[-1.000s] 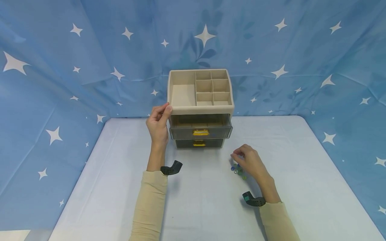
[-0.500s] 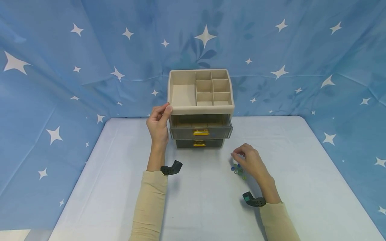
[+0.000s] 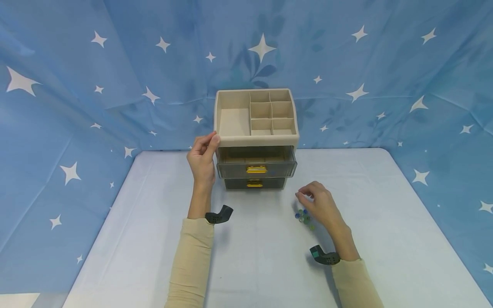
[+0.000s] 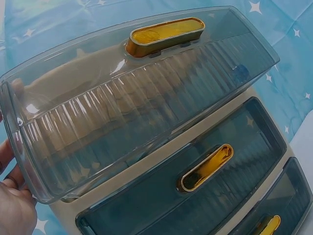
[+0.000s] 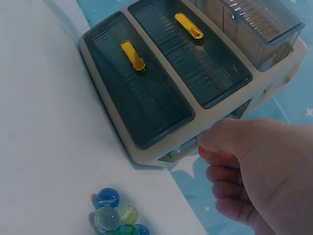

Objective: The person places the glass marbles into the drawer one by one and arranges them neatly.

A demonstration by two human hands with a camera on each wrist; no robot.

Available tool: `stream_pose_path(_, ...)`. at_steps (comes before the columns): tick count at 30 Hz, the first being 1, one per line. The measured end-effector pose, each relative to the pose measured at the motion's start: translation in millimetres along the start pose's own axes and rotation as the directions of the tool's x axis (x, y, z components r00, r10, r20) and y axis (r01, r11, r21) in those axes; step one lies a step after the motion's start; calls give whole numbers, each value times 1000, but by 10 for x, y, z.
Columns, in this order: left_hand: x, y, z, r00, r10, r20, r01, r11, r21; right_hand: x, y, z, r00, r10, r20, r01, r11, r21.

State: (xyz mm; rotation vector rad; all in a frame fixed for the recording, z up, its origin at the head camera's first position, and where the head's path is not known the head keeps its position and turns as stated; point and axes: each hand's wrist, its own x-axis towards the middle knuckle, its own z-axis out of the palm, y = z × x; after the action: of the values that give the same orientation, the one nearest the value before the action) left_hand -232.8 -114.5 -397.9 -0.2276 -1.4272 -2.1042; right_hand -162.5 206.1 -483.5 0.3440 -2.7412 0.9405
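A beige desktop organizer [image 3: 258,140] with smoky clear drawers and gold handles stands at the table's back. Its top drawer [image 4: 161,98] is pulled out, with one blue marble [image 4: 239,73] showing inside at the right end. My left hand [image 3: 202,160] pinches the organizer's left front corner between thumb and fingers, beside that drawer. Several glass marbles [image 5: 106,218], blue, clear, green and yellowish, lie in a cluster on the table. Over them hovers my right hand [image 3: 317,203], fingers curled, thumb tip meeting the index finger. No marble shows between its fingertips.
Divided compartments [image 3: 272,111] top the organizer. Its lower drawers [image 5: 164,83] are closed. A white cloth [image 3: 254,256] covers the table, and a blue star-patterned curtain [image 3: 173,64] hangs right behind. Each wrist wears a black camera mount [image 3: 219,215].
My right hand has lifted very slightly and its fingertips shifted a touch to the right. The left hand, organizer and marbles stay where they were.
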Motion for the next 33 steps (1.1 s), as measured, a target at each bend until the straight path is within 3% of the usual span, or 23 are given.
stream_pose_path(10,-6,-5,2,1000,-1,-12,1,1000,-6,1,-46,-43,996,-62,-70,62,998,-3)
stream_pose_path(33,-8,-24,6,1000,5,-10,-5,999,-33,-9,-160,-118,980,-107,-170,105,994,-17)
